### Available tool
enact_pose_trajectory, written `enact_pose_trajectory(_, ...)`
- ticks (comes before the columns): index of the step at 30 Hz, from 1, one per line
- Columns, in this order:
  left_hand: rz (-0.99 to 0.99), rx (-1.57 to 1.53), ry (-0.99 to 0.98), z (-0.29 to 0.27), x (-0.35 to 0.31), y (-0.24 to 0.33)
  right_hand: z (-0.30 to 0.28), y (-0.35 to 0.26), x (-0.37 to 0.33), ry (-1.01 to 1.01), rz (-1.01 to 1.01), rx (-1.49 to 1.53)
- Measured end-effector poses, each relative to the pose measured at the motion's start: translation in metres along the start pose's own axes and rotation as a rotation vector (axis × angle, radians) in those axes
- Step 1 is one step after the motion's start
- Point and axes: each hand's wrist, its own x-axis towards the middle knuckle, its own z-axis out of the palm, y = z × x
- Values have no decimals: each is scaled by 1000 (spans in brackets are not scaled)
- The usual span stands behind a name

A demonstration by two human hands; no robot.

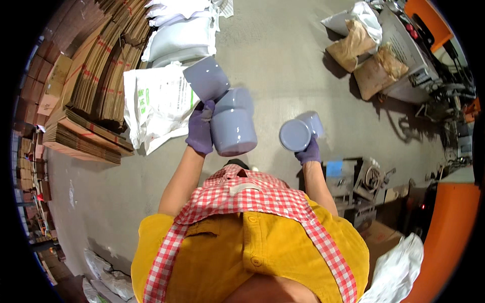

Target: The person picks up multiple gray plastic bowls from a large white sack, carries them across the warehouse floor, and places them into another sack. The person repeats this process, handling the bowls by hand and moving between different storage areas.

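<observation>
My left hand, in a purple glove, is closed on a cluster of glossy grey-blue plastic tubs. One tub tilts toward the upper left, a rounded tub sits nearest to me, and another tub shows just beyond it. My right hand, also gloved in purple, grips a smaller pair: a tub with its round end facing up, and a second tub beside it, partly hidden. Most fingers of both hands are hidden behind the tubs. Both groups are held above the grey floor.
A white printed sack lies left of my left hand, with stacked white sacks beyond. Bundles of flattened cardboard line the left. At the right stand brown paper bags, a machine with an orange part and an orange panel.
</observation>
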Motion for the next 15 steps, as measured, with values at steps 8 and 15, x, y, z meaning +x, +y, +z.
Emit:
enact_pose_trajectory(8,338,778,60,40,231,-20,162,-102,186,-467,-210,-394)
enact_pose_trajectory(15,414,1772,-207,169,435,-2,176,-244,284,-84,-302,-174)
